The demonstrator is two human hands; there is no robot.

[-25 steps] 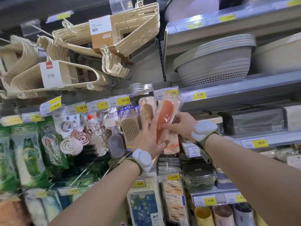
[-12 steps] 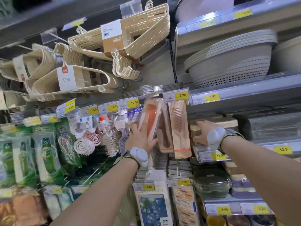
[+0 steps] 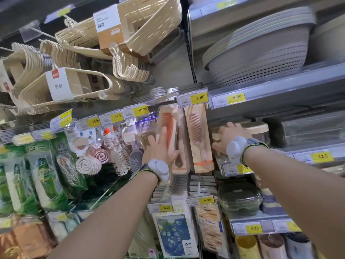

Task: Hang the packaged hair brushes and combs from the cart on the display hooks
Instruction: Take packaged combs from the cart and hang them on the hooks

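A packaged orange comb (image 3: pixel 169 128) hangs under the 2.90 price tag (image 3: pixel 192 99). My left hand (image 3: pixel 160 148) lies flat against its front, fingers spread, thumb under the pack's lower part. Right beside it hangs a packaged pale pink comb (image 3: pixel 198 137), untouched. My right hand (image 3: pixel 228 136) rests palm down on a lidded container (image 3: pixel 259 128) on the shelf to the right, holding nothing. Packaged hair brushes (image 3: pixel 138 146) hang on hooks left of my left hand. The cart is out of view.
Beige clothes hangers (image 3: pixel 61 75) hang in bundles above. Grey colander basins (image 3: pixel 257 58) sit on the upper right shelf. Green packaged goods (image 3: pixel 35 174) fill the left. More packs (image 3: pixel 173 234) and storage boxes (image 3: pixel 239 199) hang and stand below.
My right hand let go of the combs and moved right onto the shelf container. The orange comb pack now hangs by the pink one, with my left hand still pressed on it.
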